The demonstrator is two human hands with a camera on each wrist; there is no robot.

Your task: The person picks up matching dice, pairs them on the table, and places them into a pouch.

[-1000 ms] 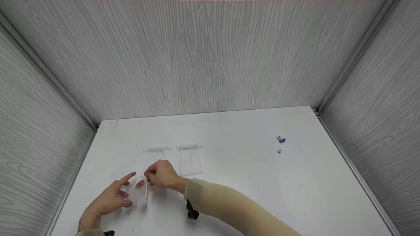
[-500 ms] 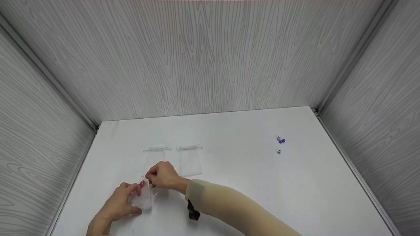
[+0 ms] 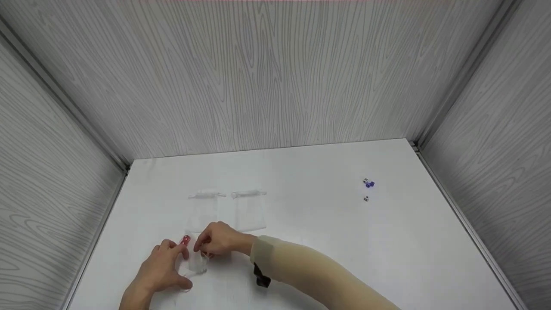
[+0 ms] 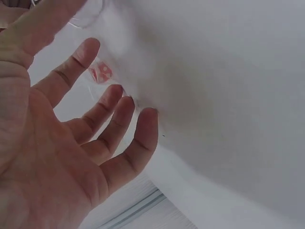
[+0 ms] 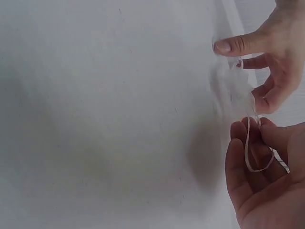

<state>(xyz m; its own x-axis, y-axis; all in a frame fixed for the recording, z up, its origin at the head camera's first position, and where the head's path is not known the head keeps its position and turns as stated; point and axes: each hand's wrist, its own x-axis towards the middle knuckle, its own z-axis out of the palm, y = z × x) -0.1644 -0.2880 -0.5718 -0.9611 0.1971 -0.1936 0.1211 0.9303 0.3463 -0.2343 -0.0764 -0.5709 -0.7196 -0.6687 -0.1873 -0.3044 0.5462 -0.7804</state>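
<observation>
A small sheer drawstring pouch [image 3: 196, 263] lies at the front left of the table, between both hands. Red dice [image 3: 185, 240] show at its far left side, and the left wrist view catches a red die [image 4: 102, 72] through the thin material. My left hand [image 3: 158, 269] is at the pouch's left side, thumb and forefinger spread apart, the other fingers loosely bent. From the right, my right hand [image 3: 220, 239] pinches the pouch's drawstring [image 5: 248, 150], whose white loop hangs across the fingers in the right wrist view.
Two more sheer pouches, a left one [image 3: 205, 214] and a right one [image 3: 249, 212], lie flat beyond the hands, their tops bunched. Blue dice [image 3: 370, 184] and a white die [image 3: 366, 199] rest far to the right. Wood-grain panels [image 3: 258, 77] enclose the table.
My left hand has moved right and its thumb and forefinger have opened wider around the pouch. My right hand has drawn slightly right and toward me, and the pouch has shifted right.
</observation>
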